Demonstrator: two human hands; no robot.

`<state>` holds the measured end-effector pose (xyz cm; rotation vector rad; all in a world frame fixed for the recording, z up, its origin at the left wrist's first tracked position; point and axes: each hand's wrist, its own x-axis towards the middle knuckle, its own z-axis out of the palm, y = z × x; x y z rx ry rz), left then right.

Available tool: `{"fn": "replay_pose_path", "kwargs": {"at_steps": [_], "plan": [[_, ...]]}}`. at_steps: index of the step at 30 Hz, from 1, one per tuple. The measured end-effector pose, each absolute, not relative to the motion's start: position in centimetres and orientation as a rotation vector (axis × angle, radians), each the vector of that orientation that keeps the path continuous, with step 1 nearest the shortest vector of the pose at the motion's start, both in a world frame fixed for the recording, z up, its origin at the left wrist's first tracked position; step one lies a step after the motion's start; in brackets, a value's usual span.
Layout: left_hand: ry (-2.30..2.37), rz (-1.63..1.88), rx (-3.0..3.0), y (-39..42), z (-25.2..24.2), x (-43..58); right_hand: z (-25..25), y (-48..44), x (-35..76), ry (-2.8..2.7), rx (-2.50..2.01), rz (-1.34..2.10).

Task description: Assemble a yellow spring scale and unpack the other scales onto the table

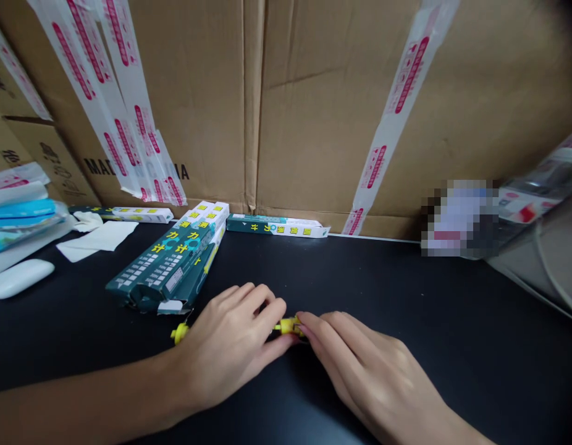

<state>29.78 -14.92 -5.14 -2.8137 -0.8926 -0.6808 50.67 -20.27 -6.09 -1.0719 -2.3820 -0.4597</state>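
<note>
Low over the black table, my left hand [230, 334] is closed around the body of a spring scale [290, 326], hiding most of it. Its yellow end cap [180, 334] with a thin metal hook sticks out beyond the hand on the left. At the other end, the fingertips of my right hand [374, 364] pinch the yellow end piece; what lies under them is hidden. Just behind my left hand, several green and white spring scale boxes [175, 247] lie side by side, one with an open end flap.
A large taped cardboard carton [314, 111] walls off the back. Against it lie another narrow box [277, 225] and one more [128, 214] farther left. White paper scraps [98, 240], a white computer mouse [21, 278] and a blue packet [21, 213] are at left. A blurred item [459, 219] stands right.
</note>
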Motion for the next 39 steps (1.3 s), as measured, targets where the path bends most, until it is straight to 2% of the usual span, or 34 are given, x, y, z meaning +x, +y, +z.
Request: {"fn": "replay_pose_path", "kwargs": {"at_steps": [8,18,20,27,39], "plan": [[-0.866,-0.881,-2.921,-15.0,-5.4,29.6,-5.0,-20.8,50.3,-2.28,-1.086,-0.428],[-0.93,-0.869,-2.909,-15.3,-5.3,29.9,-6.2,-21.4,49.8,-2.29,-1.177,-0.286],[-0.959,-0.857,-2.92,-15.2,-5.4,29.9,-6.4,-21.5,49.8,-2.298,-1.212,-0.166],[-0.983,-0.894,-2.902,-15.4,-5.4,30.0,-5.8,-21.3,50.0,-2.065,-1.287,0.635],[-0.803,-0.917,-2.829,-15.9,-5.3,30.2,-6.0,-20.6,50.1,-1.689,-1.426,0.978]]}}
